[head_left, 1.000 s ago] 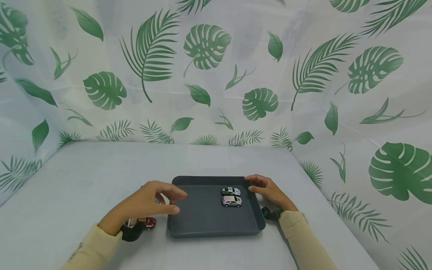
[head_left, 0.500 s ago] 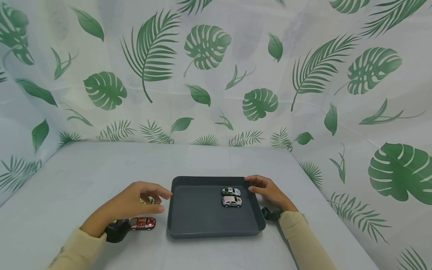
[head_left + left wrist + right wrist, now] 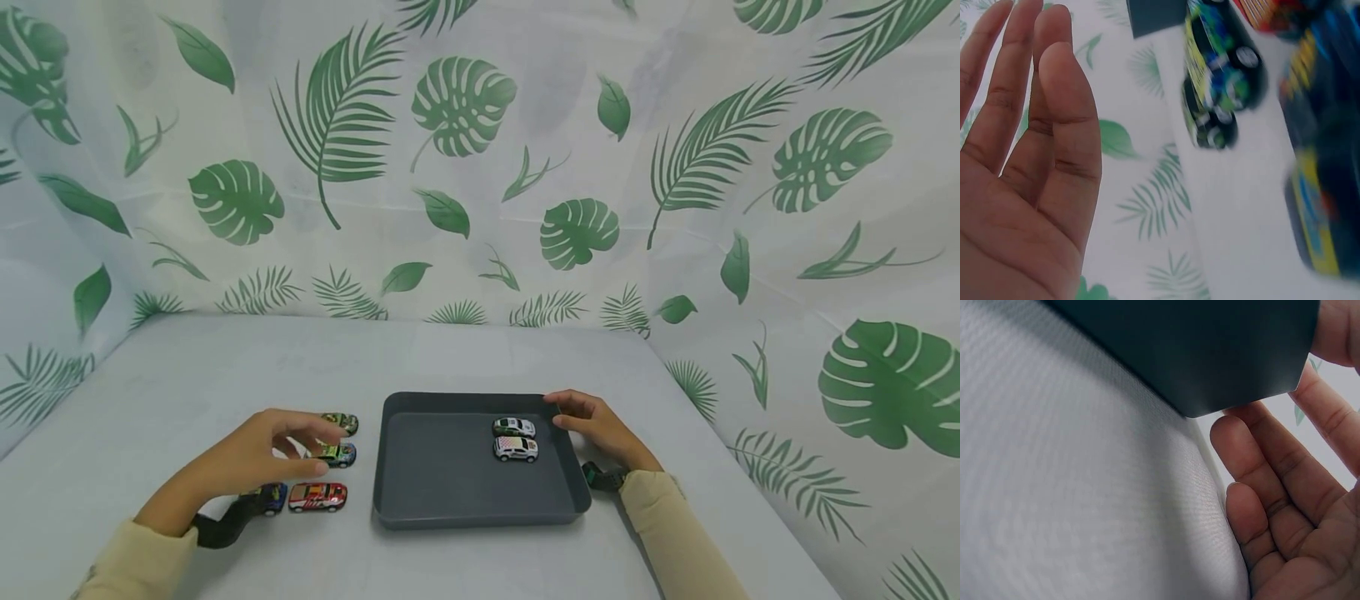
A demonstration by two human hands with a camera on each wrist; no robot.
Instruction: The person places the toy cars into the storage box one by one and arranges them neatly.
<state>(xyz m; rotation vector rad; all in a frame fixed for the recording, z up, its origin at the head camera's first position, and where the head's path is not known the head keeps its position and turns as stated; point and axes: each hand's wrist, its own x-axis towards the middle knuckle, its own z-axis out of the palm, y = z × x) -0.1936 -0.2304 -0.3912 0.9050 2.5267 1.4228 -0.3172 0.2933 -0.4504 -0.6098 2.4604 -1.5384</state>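
- A person's left hand (image 3: 262,450), fingers loosely extended and grasping nothing, hangs near a small, glossy green-and-blue toy car (image 3: 343,455), seemingly metal or hard plastic, on a white-covered table (image 3: 450,358).
- The car sits left of a dark grey, rectangular tray (image 3: 450,492), apparently moulded plastic; the right hand (image 3: 600,425) holds its far right corner, thumb and fingers astride the rim.
- The car should prove light, stiff and sturdy, though its smooth shell may slip and its wheels roll.
- Likely best hold: a mid-body pinch, thumb nearside, fingers beyond.
- The tray looks rigid, easiest steadied by its rim.
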